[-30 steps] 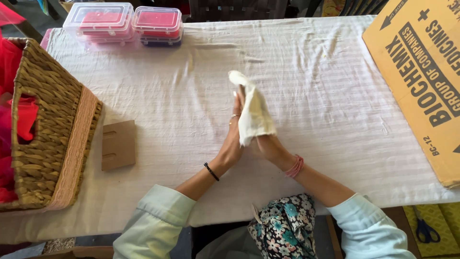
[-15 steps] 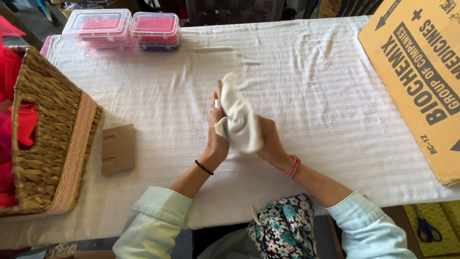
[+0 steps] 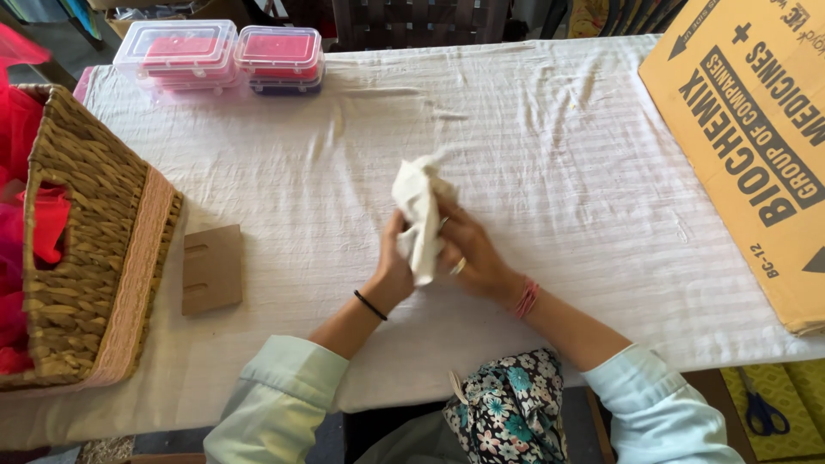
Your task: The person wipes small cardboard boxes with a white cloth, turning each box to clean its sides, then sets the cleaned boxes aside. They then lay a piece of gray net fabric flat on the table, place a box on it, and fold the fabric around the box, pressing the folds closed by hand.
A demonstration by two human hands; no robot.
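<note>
A small white cloth (image 3: 418, 206) is bunched upright between both of my hands, above the middle of the table with its white striped cover (image 3: 559, 137). My left hand (image 3: 393, 266) grips its lower left side; a black band circles that wrist. My right hand (image 3: 471, 253) holds it from the right, with a ring on one finger and pink threads at the wrist. Part of the cloth is hidden inside my palms.
A wicker basket (image 3: 82, 249) with red fabric stands at the left edge. A small brown slotted card (image 3: 211, 269) lies beside it. Two clear lidded boxes (image 3: 228, 53) sit at the far left. A large cardboard box (image 3: 756, 137) lies at right. Scissors (image 3: 760, 411) lie on the floor.
The cloth has been gathered tighter and lower between my hands, and both hands have shifted slightly toward me.
</note>
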